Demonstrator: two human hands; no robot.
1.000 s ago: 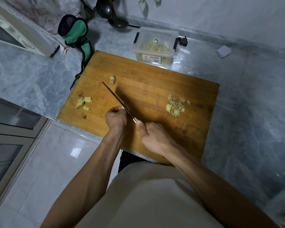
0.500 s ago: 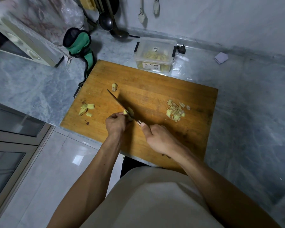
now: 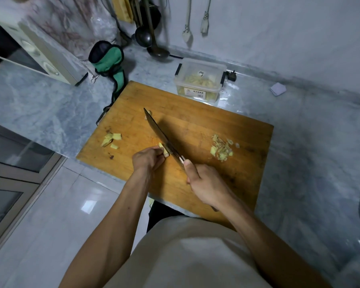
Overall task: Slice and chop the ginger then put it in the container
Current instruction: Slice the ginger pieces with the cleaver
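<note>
The right hand (image 3: 206, 187) is wrapped around the handle of the knife (image 3: 161, 133), thumb laid along the top near the blade. The left hand (image 3: 147, 160) pinches a small ginger piece (image 3: 164, 151) between its fingertips, and the blade sits right against that piece at the near middle of the cutting board (image 3: 195, 121). So both grips are clamped: the right on the knife, the left on the ginger.

The main risk, as I judge it, is the closeness of the left fingertips to the edge. The piece is short and leaves little to hold, so a slip or a roll of the ginger under the blade could bring the edge onto a finger. A hard cut could also flick a slice off the board, which overhangs the near edge of the bench (image 3: 40, 104).

More ginger lies on the board: a few chunks (image 3: 111, 140) to the left, one lone bit just beyond the knife tip, and a pile of chopped ginger (image 3: 221, 150) to the right, well apart from the hands. All of that is not yet in the container.

The clear plastic container (image 3: 200, 80) stands on the bench just beyond the far edge of the board. Pale yellow ginger shows through its walls; whether its lid is on I cannot tell.
</note>
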